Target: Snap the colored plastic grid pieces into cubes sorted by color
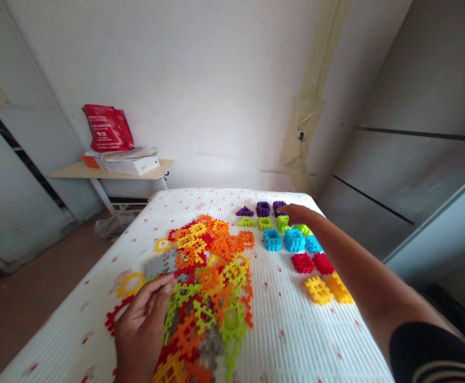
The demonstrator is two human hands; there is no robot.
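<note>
Resting on plastic tiles (206,282), the left hand (142,324) curls, its grip unclear; the outstretched right hand (296,214) nears purple tiles (262,209); a red bag (108,127) sits beyond the mattress (296,340).

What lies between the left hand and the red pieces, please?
The head view shows a loose heap of multicoloured interlocking pieces beside the left hand, then a bare strip of white ribbed mat before the red pieces.

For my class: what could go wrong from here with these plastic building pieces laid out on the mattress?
The right hand reaches low over the built blue cubes, so its forearm might knock them out of their rows. The loose red piece lies at the edge of the mattress, near the left hand, and could drop to the floor.
</note>
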